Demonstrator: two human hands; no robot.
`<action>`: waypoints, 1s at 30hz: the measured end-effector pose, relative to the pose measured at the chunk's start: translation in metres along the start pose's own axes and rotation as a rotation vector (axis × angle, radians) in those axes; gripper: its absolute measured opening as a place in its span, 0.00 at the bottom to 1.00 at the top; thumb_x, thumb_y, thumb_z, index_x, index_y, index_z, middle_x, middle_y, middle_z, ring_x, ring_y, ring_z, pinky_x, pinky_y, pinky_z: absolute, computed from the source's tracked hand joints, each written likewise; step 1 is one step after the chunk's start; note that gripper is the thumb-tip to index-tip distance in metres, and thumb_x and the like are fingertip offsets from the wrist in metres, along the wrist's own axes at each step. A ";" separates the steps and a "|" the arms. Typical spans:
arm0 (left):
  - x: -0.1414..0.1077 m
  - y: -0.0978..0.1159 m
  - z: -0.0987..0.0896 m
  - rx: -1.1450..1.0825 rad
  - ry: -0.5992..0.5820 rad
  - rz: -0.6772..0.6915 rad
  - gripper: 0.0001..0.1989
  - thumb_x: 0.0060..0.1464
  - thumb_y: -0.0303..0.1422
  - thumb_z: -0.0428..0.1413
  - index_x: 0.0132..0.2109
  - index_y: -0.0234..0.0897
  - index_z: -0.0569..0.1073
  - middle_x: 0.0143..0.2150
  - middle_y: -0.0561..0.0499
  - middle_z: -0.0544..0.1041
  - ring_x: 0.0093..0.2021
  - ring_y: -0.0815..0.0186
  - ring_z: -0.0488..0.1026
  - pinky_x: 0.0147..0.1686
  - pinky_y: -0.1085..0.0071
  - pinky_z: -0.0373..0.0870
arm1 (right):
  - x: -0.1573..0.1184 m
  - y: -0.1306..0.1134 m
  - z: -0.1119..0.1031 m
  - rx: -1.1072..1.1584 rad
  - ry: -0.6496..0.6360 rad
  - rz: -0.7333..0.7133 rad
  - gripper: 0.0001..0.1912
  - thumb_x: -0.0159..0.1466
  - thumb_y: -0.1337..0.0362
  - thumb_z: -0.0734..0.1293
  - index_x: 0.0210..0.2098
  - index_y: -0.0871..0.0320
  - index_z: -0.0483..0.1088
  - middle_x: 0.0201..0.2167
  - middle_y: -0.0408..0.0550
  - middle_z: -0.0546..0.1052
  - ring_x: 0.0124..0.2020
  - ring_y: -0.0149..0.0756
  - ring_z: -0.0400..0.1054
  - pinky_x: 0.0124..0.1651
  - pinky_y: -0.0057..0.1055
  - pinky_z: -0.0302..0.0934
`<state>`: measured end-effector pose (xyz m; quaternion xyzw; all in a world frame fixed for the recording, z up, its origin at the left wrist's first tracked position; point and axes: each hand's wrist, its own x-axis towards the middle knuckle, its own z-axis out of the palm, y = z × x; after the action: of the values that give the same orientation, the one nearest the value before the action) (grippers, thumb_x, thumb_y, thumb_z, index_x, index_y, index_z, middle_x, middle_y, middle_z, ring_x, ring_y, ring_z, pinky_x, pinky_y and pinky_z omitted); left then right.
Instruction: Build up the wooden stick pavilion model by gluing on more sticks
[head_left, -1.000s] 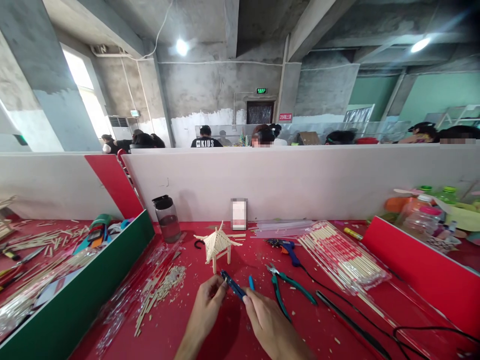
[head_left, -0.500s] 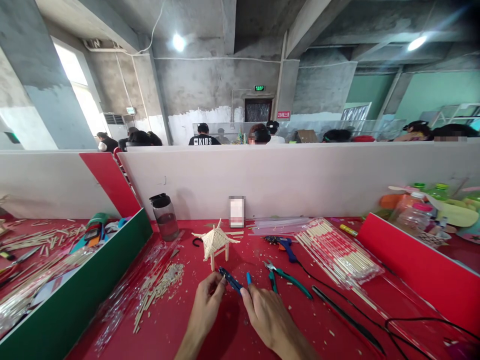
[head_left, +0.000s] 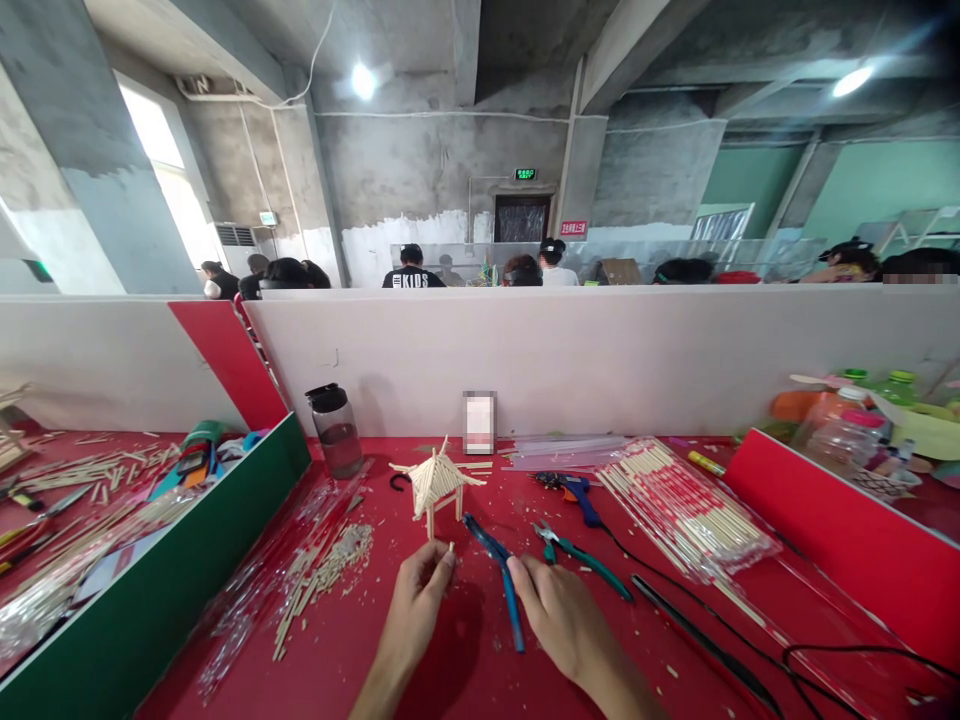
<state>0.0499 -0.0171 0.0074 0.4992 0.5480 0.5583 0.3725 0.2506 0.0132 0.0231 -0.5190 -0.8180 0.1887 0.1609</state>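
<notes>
My left hand (head_left: 420, 595) pinches a short piece of wooden stick (head_left: 451, 548) between thumb and fingers, low over the red table (head_left: 405, 690). To its right, my right hand (head_left: 559, 610) has its fingers closed on one handle of the blue pliers (head_left: 491, 548); the other handle points down toward me. The pliers' jaws lie left of that hand, apart from the stick piece. Just beyond my left hand stands a small pavilion (head_left: 436, 483) built of sticks, with a peaked roof and thin legs.
Stick offcuts (head_left: 334, 565) lie left. Green-handled cutters (head_left: 592, 570), a blue glue gun (head_left: 576, 492), wrapped sticks (head_left: 682, 505) and a black rod (head_left: 701, 640) lie right. A bottle (head_left: 336, 435) stands behind, by the white partition (head_left: 600, 350). Green (head_left: 180, 550) and red (head_left: 847, 530) dividers flank the table.
The pliers have moved right, away from my left hand, and their lower handle has swung down toward me. My right hand has shifted right with them. The camera view has moved slightly.
</notes>
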 end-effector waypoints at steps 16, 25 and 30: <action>0.000 -0.002 0.005 -0.046 -0.004 -0.005 0.25 0.55 0.57 0.57 0.27 0.38 0.69 0.24 0.55 0.64 0.27 0.66 0.61 0.30 0.71 0.58 | -0.004 -0.002 -0.012 0.068 -0.003 0.026 0.24 0.75 0.52 0.51 0.45 0.57 0.74 0.40 0.55 0.83 0.43 0.46 0.78 0.41 0.31 0.60; -0.003 0.006 0.007 -0.077 -0.005 -0.003 0.25 0.54 0.56 0.58 0.28 0.37 0.71 0.23 0.55 0.66 0.26 0.66 0.61 0.30 0.70 0.59 | -0.012 -0.021 -0.006 0.207 -0.088 0.016 0.27 0.76 0.52 0.48 0.42 0.56 0.75 0.36 0.54 0.83 0.40 0.45 0.78 0.38 0.31 0.57; -0.002 0.006 0.006 -0.040 -0.011 -0.016 0.26 0.53 0.58 0.58 0.27 0.37 0.71 0.23 0.55 0.66 0.26 0.66 0.61 0.29 0.70 0.58 | -0.011 -0.019 -0.006 0.214 -0.103 0.012 0.27 0.75 0.52 0.49 0.42 0.57 0.75 0.36 0.55 0.83 0.38 0.45 0.78 0.37 0.31 0.57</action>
<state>0.0572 -0.0185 0.0126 0.4903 0.5386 0.5636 0.3898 0.2428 -0.0031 0.0362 -0.4935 -0.7972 0.3022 0.1721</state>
